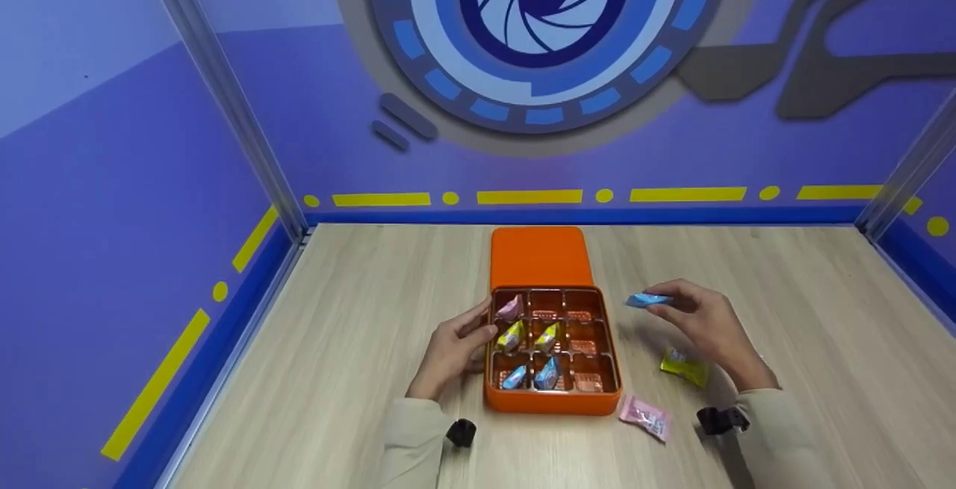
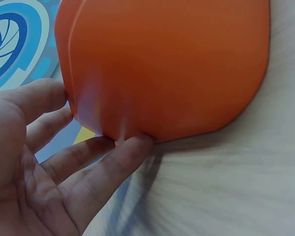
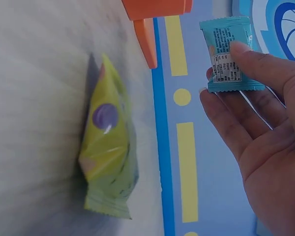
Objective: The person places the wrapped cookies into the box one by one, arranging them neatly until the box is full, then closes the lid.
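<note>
My right hand [image 1: 706,325] pinches a blue wrapped candy [image 1: 647,300] above the table, right of an orange box [image 1: 553,403]. In the right wrist view, the thumb lies on the printed side of that candy [image 3: 226,54]. My left hand [image 1: 448,351] touches the box's left side, with extended fingers [image 2: 132,152] against its orange wall [image 2: 172,64]. Inside, a divided tray holds a pink candy [image 1: 510,308] in the back left compartment, yellow candies [image 1: 547,337] in the left and centre of the middle row, and blue candies [image 1: 547,374] in the front left and centre.
An orange lid [image 1: 539,256] lies behind the box. A yellow candy [image 1: 684,367] lies on the table below my right hand, and a pink candy [image 1: 647,418] near the box's front right corner. Blue panel walls [image 1: 478,168] stand around the wooden table [image 1: 328,325].
</note>
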The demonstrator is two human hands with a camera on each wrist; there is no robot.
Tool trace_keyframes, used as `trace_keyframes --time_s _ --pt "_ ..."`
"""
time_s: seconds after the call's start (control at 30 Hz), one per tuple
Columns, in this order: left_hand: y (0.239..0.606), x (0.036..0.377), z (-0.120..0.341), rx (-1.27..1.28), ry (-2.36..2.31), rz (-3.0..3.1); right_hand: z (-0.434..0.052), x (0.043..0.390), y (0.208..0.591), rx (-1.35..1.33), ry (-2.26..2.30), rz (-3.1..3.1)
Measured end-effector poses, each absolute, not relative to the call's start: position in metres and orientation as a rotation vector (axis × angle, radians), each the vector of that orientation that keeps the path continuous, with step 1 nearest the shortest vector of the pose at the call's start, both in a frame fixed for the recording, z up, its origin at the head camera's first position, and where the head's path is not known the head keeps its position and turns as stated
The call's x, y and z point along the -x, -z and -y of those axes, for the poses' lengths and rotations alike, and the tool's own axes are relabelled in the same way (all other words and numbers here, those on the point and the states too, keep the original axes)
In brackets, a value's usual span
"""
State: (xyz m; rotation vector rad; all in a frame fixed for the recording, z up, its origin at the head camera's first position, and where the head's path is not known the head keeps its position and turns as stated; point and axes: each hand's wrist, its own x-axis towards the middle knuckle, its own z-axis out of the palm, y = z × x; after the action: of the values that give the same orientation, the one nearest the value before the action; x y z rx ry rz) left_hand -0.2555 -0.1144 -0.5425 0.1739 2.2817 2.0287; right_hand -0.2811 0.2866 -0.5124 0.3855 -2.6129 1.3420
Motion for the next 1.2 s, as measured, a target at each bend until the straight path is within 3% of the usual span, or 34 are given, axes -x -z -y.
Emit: trace_keyframes --time_s 1.2 --pt "0.543 0.255 0.115 -0.179 -2.005 -2.285 -0.267 0.273 0.494 -0.814 -1.596 2.634"
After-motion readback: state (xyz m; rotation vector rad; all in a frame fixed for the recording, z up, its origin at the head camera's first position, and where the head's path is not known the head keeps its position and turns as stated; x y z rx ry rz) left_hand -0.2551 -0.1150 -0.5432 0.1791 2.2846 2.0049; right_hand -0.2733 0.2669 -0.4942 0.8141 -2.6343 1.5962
